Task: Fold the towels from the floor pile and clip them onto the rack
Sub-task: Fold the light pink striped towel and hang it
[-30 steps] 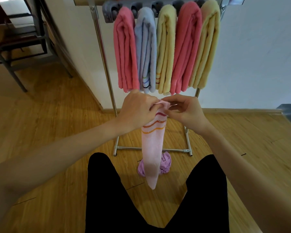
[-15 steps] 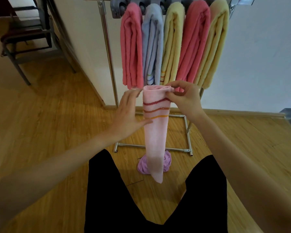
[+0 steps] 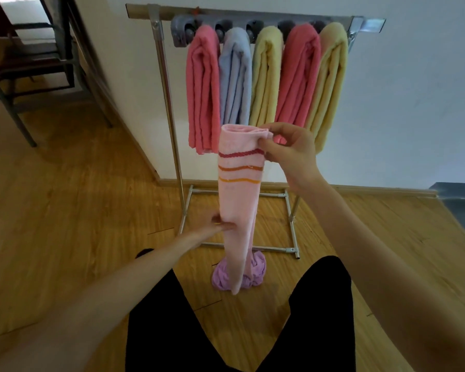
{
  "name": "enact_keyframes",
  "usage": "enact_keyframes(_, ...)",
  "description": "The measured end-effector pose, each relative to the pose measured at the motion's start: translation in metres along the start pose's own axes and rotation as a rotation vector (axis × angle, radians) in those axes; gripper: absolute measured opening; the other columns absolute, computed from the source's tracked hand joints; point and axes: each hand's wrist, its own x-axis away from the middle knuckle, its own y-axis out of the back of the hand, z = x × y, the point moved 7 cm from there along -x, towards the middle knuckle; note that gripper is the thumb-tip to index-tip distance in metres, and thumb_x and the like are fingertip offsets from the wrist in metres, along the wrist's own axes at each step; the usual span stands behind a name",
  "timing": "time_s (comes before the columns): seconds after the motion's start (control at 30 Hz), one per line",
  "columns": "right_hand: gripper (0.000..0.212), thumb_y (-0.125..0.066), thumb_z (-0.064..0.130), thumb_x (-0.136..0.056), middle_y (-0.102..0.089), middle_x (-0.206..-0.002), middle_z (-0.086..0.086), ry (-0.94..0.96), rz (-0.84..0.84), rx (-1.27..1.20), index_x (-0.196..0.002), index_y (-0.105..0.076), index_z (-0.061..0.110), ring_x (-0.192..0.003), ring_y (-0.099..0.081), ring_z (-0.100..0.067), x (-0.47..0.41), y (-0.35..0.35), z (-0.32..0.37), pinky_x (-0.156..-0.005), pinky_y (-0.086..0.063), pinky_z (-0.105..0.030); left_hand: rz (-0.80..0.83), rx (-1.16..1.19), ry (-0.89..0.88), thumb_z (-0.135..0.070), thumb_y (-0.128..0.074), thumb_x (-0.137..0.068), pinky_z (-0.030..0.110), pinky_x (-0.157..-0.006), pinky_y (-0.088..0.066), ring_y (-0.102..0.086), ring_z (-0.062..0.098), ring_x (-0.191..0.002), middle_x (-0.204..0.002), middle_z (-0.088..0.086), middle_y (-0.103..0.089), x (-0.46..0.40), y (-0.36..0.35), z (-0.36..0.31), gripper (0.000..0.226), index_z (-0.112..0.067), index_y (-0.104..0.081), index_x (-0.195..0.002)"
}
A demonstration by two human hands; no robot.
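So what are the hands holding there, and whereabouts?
A pale pink striped towel: the right hand pinches its folded top corner, the left hand grips its edge lower down.

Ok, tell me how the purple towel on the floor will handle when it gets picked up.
The purple towel lies crumpled, so it will probably flop and unfurl when lifted. It looks like soft terry, likely light and easy to pinch, not slippery. Partly hidden behind the pink striped towel, its full size is unclear.

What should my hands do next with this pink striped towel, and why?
Probably bring the lower part up with the left hand to meet the top held by the right hand. The pale pink towel hangs as one long narrow strip, longer than the folded towels clipped on the rack.
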Motion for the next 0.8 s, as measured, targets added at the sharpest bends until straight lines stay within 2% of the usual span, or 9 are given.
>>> enact_keyframes(0.13,0.012,-0.066,0.001,-0.08,-0.06,-0.07,-0.009,-0.028,-0.107,-0.09,-0.089,-0.071,0.005,-0.062,-0.055,-0.017,-0.001,0.022,0.001,-0.059,-0.051,-0.03,0.038,0.012,0.096,-0.033,-0.077,-0.077,0.035,-0.089,-0.053,-0.063,0.018,-0.104,-0.111,0.002,-0.067,-0.002,-0.012,0.022,0.049,-0.011,-0.062,-0.118)
enact_keyframes(0.2,0.011,-0.065,0.003,-0.077,-0.061,-0.069,-0.006,-0.06,-0.287,-0.132,-0.084,-0.073,0.008,-0.065,-0.056,-0.021,0.002,0.042,-0.011,-0.062,-0.055,-0.036,0.042,0.008,0.129,-0.033,-0.074,-0.081,0.032,-0.083,-0.055,-0.062,0.019,-0.102,-0.11,0.003,-0.066,0.0,-0.015,0.031,0.044,-0.01,-0.062,-0.117)
enact_keyframes(0.27,0.011,-0.062,0.004,-0.077,-0.062,-0.076,-0.008,-0.143,-0.495,-0.153,-0.084,-0.07,0.005,-0.073,-0.06,-0.021,0.011,0.063,-0.035,-0.066,-0.059,-0.038,-0.004,0.006,0.143,-0.031,-0.071,-0.083,0.024,-0.074,-0.052,-0.062,0.02,-0.099,-0.105,0.002,-0.065,0.003,-0.01,0.038,0.038,-0.01,-0.063,-0.114)
enact_keyframes(0.37,0.016,-0.054,-0.002,-0.081,-0.063,-0.089,-0.008,-0.314,-0.616,-0.082,-0.095,-0.061,-0.001,-0.079,-0.063,-0.016,0.028,0.078,-0.078,-0.067,-0.056,-0.028,-0.081,-0.022,0.139,-0.034,-0.071,-0.082,0.018,-0.061,-0.043,-0.06,0.016,-0.079,-0.08,0.0,-0.062,0.003,0.006,0.044,0.025,-0.01,-0.066,-0.086)
enact_keyframes(0.43,0.023,-0.051,-0.006,-0.083,-0.059,-0.095,-0.003,-0.453,-0.605,-0.019,-0.102,-0.053,0.007,-0.087,-0.062,-0.014,0.042,0.079,-0.108,-0.072,-0.057,-0.027,-0.118,-0.059,0.136,-0.034,-0.071,-0.083,0.019,-0.057,-0.038,-0.053,0.013,-0.069,-0.071,0.001,-0.056,0.005,0.019,0.035,0.029,-0.008,-0.063,-0.076)
enact_keyframes(0.57,0.032,-0.052,-0.01,-0.082,-0.057,-0.104,-0.009,-0.666,-0.471,0.13,-0.108,-0.05,0.01,-0.098,-0.061,-0.022,0.071,0.067,-0.163,-0.082,-0.057,-0.037,-0.086,-0.098,-0.017,-0.028,-0.071,-0.084,0.015,-0.051,-0.031,-0.045,0.007,-0.056,-0.058,-0.003,-0.048,0.005,0.036,-0.016,0.033,-0.004,-0.058,-0.065)
enact_keyframes(0.67,0.038,-0.055,-0.011,-0.079,-0.056,-0.111,-0.015,-0.803,-0.268,0.189,-0.113,-0.049,0.005,-0.102,-0.06,-0.027,0.088,0.052,-0.193,-0.08,-0.057,-0.038,0.004,-0.223,-0.154,-0.027,-0.072,-0.083,0.021,-0.05,-0.025,-0.036,0.013,-0.058,-0.064,0.006,-0.036,0.007,0.042,-0.057,0.034,-0.004,-0.055,-0.066)
enact_keyframes(0.73,0.042,-0.056,-0.009,-0.081,-0.054,-0.113,-0.015,-0.882,-0.026,0.291,-0.121,-0.048,0.002,-0.098,-0.058,-0.025,0.094,0.04,-0.199,-0.076,-0.057,-0.034,0.104,-0.319,-0.205,-0.027,-0.073,-0.082,0.018,-0.049,-0.027,-0.039,0.01,-0.055,-0.063,0.005,-0.04,0.014,0.043,-0.083,0.038,0.003,-0.057,-0.066)
enact_keyframes(0.8,0.044,-0.058,-0.002,-0.085,-0.052,-0.116,-0.013,-0.886,0.297,0.558,-0.128,-0.047,0.0,-0.099,-0.054,-0.022,0.094,0.03,-0.2,-0.082,-0.051,-0.031,0.227,-0.377,-0.2,-0.028,-0.072,-0.083,0.015,-0.051,-0.035,-0.049,0.005,-0.058,-0.066,-0.001,-0.053,0.025,0.041,-0.104,0.025,-0.005,-0.068,-0.074)
